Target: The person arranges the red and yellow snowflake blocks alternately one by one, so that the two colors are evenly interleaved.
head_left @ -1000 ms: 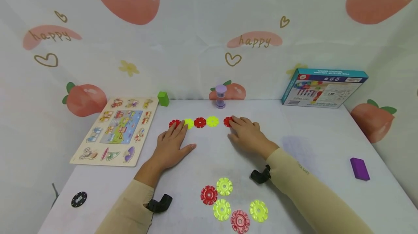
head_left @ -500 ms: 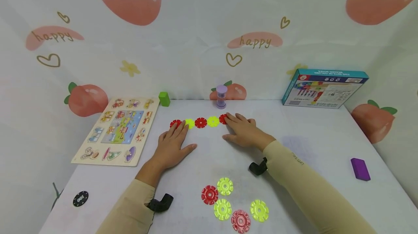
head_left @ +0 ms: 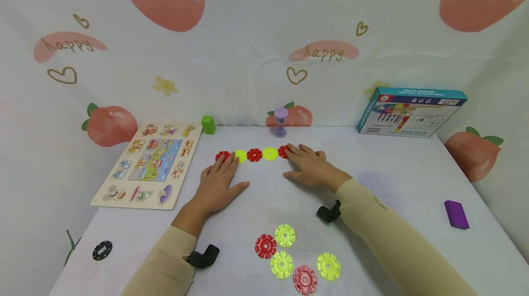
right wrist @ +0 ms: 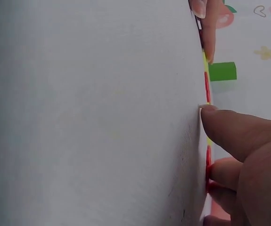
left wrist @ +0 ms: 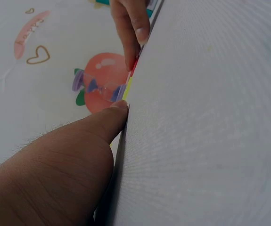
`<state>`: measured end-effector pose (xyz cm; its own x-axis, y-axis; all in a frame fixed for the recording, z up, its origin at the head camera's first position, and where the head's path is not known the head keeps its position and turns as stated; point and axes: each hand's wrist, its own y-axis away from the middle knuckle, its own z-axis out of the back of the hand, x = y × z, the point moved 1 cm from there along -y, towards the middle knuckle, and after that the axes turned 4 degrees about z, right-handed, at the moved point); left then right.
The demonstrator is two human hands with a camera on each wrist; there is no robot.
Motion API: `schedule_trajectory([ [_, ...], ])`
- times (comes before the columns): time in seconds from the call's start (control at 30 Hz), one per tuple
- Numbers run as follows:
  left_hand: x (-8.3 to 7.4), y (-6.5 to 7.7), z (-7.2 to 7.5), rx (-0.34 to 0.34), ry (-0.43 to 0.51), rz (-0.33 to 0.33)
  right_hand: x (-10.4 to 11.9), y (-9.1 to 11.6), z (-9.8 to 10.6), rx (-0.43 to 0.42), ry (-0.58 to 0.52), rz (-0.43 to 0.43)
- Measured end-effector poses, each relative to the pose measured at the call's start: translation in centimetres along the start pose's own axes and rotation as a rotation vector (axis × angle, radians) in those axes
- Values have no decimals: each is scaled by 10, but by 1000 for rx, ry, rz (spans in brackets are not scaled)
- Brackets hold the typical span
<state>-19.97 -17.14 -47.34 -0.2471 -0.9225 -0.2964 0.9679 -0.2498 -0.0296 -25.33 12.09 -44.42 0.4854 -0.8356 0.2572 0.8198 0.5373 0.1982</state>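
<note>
A row of flat notched plastic discs, red and yellow by turns, lies across the back of the white table. At its left end, fingertips of my left hand [head_left: 216, 189] rest on a red disc [head_left: 222, 154] and a yellow disc [head_left: 240, 155], covering part of both. A red disc [head_left: 254, 154] and a yellow disc [head_left: 270, 153] lie uncovered in the middle. My right hand [head_left: 310, 165] presses its fingertips on the red disc [head_left: 283, 151] at the right end, beside the yellow one. Both hands lie palm down with fingers extended; in the right wrist view, fingertips touch the red disc's edge [right wrist: 208, 176].
Several loose red and yellow discs [head_left: 282, 265] lie near the front. A wooden picture puzzle [head_left: 97, 198], green block [head_left: 208, 125], purple sand timer [head_left: 280, 122] and box [head_left: 411, 112] stand around the back. A black chip [head_left: 102, 250] and purple block [head_left: 456, 214] lie at the sides.
My right hand has slid the end red disc leftward, closing the gap to the yellow disc. In the last half second it barely shifts. My left hand has stayed in place.
</note>
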Motion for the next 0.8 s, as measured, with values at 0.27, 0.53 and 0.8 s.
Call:
schedule_trajectory([
  [0.27, -1, 1, 1, 10, 14, 1, 0, 2, -2, 13, 6, -5],
  [0.53, 1, 1, 0, 6, 5, 4, 1, 5, 0, 5, -21, 10],
  [0.8, -1, 0, 2, 3, 2, -3, -4, 24, -1, -157, -353, 14],
])
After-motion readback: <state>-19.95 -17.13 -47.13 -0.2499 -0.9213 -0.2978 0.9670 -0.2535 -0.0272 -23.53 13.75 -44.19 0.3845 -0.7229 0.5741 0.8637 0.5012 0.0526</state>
